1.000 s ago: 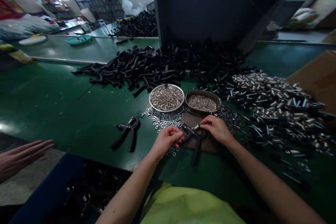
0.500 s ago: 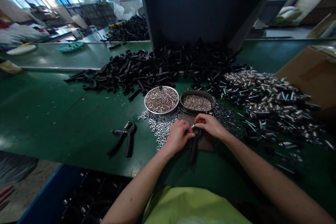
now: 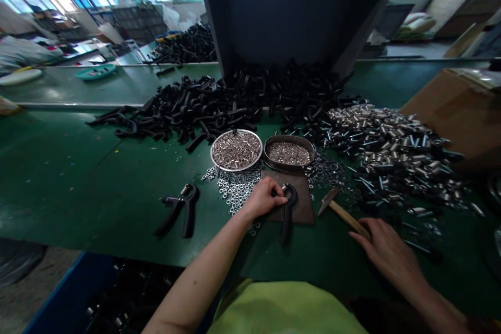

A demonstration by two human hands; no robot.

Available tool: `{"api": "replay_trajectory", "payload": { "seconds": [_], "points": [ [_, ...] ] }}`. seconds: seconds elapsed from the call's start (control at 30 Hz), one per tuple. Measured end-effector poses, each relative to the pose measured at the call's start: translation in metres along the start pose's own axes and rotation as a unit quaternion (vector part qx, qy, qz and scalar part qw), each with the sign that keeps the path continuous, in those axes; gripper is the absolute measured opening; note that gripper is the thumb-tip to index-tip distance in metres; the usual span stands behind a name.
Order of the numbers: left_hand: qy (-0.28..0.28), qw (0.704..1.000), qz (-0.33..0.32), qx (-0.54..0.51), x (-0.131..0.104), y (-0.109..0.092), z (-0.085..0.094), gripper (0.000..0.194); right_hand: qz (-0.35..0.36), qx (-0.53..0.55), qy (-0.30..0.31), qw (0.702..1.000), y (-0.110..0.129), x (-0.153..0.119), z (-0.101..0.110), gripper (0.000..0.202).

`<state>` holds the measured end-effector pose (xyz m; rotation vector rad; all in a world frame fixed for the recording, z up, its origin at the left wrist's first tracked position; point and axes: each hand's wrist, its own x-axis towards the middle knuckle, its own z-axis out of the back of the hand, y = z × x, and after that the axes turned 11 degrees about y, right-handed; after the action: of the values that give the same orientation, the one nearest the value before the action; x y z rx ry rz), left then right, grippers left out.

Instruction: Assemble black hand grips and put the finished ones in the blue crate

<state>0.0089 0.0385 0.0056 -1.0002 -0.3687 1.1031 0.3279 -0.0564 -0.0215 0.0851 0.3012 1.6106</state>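
My left hand [image 3: 266, 198] pinches the head of a black hand grip strengthener [image 3: 287, 219] over a brown metal plate [image 3: 305, 203]; its fingers hide part of the joint, and a bit of shiny spring shows there. To the right, my right hand [image 3: 387, 250] has its fingers closed round the end of a hammer's wooden handle. The hammer [image 3: 346, 217] lies low over the green table, its head pointing toward the plate. Another hand grip strengthener [image 3: 183, 211], with a spring and both legs spread, rests on the left.
A round dish of pins [image 3: 236, 150] and an oval tin of small metal parts [image 3: 289, 152] stand behind the plate. Loose nuts [image 3: 237, 188] lie beside it. Black handles [image 3: 188, 104] spill from a grey bin [image 3: 301, 21]. Springs [image 3: 395, 141] are heaped right, near a cardboard box [image 3: 446, 109].
My right hand has left the strengthener's head, moved right and toward me, and taken hold of the hammer handle. My left hand stays on the strengthener. The view has shifted slightly.
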Motion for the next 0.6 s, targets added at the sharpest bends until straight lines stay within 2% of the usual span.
{"api": "replay_trajectory", "payload": {
  "seconds": [0.07, 0.13, 0.23, 0.3, 0.37, 0.5, 0.53, 0.6],
  "points": [
    [-0.002, 1.000, 0.011, -0.017, 0.001, 0.001, 0.000, 0.013, -0.038, 0.023, 0.001, 0.999, 0.004, -0.002, 0.004, 0.035],
    [-0.006, 0.999, 0.025, -0.024, 0.001, 0.002, -0.001, 0.016, -0.042, 0.082, 0.009, 0.996, 0.021, 0.001, 0.020, 0.033],
    [-0.010, 0.999, 0.040, -0.030, 0.001, 0.001, -0.001, 0.020, 0.034, 0.212, 0.003, 0.977, 0.059, 0.009, 0.047, 0.038],
    [-0.010, 0.998, 0.044, -0.032, 0.001, 0.000, -0.001, 0.022, 0.087, 0.268, -0.044, 0.959, 0.082, 0.018, 0.054, 0.044],
    [-0.008, 0.998, 0.048, -0.029, 0.000, -0.002, 0.000, 0.022, 0.125, 0.261, -0.065, 0.955, 0.098, 0.028, 0.051, 0.046],
    [-0.012, 0.998, 0.056, -0.021, -0.002, -0.004, 0.001, 0.023, 0.155, 0.169, 0.029, 0.973, 0.106, 0.044, 0.045, 0.040],
    [-0.013, 0.998, 0.054, -0.023, -0.002, -0.004, 0.001, 0.024, 0.158, 0.161, 0.033, 0.974, 0.106, 0.044, 0.047, 0.040],
    [-0.016, 0.998, 0.046, -0.026, -0.003, -0.004, 0.000, 0.024, 0.161, 0.170, -0.010, 0.972, 0.106, 0.040, 0.051, 0.042]
  ]
}}
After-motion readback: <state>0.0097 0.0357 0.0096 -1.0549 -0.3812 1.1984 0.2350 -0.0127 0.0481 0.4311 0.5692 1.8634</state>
